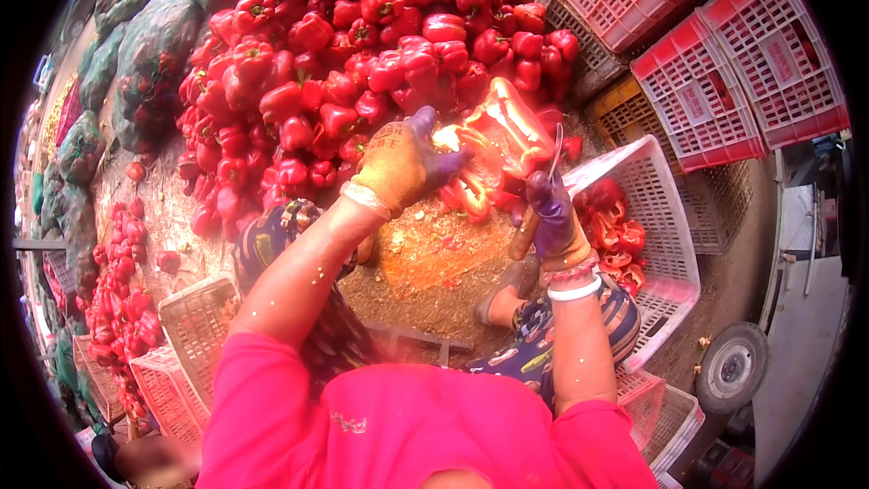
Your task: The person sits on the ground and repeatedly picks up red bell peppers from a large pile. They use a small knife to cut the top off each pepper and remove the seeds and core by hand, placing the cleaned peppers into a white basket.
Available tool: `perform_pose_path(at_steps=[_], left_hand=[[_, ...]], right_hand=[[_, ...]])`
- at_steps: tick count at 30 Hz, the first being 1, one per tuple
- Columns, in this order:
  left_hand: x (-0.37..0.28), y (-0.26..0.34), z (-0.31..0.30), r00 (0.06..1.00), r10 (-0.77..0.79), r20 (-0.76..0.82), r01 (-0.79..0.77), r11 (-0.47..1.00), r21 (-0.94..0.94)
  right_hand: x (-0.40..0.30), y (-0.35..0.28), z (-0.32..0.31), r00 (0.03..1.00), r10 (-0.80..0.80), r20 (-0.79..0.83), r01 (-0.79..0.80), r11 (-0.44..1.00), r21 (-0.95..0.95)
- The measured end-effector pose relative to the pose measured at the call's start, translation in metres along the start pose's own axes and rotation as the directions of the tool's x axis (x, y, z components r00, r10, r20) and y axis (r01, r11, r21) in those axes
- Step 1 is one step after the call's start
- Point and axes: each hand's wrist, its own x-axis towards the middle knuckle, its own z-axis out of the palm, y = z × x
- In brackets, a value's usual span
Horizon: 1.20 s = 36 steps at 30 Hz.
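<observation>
My left hand, in a yellow and purple coated work glove, reaches to the front of the pepper heap with thumb and fingers apart. A bright, pale piece shows between them; whether they grip it is unclear. Right beside the fingertips is a cut-open red bell pepper, its pale inside facing up. My right hand, gloved the same way, is closed around a knife. Its wooden handle sticks out below the fist and its thin blade points up past the pepper.
A large heap of red bell peppers spreads ahead. To my right, a tilted plastic crate holds cut peppers. Red crates are stacked behind it. Green mesh sacks stand left. A wheel is at lower right.
</observation>
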Motion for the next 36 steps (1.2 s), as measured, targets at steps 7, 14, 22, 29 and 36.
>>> perform_pose_path(at_steps=[7,14,22,29,36], left_hand=[[-0.009,0.008,0.016,0.999,0.018,0.027,-0.015,0.996,-0.084],[0.004,-0.006,-0.003,0.952,0.019,0.306,0.062,0.966,-0.253],[0.002,0.006,0.0,0.924,0.125,0.361,-0.254,0.906,0.339],[0.006,-0.018,0.023,0.969,0.249,-0.007,-0.249,0.968,-0.026],[0.016,-0.004,0.013,0.935,0.317,0.159,-0.314,0.948,-0.042]], right_hand=[[0.012,0.022,0.027,0.938,0.324,0.127,-0.347,0.847,0.403],[0.007,-0.003,0.039,0.945,0.283,-0.164,-0.288,0.958,-0.006],[0.011,0.031,0.016,0.961,-0.168,-0.219,0.038,0.867,-0.497],[0.006,0.005,0.026,0.955,0.059,-0.29,-0.133,0.961,-0.243],[0.009,0.022,0.012,0.899,-0.267,-0.346,0.01,0.803,-0.595]])
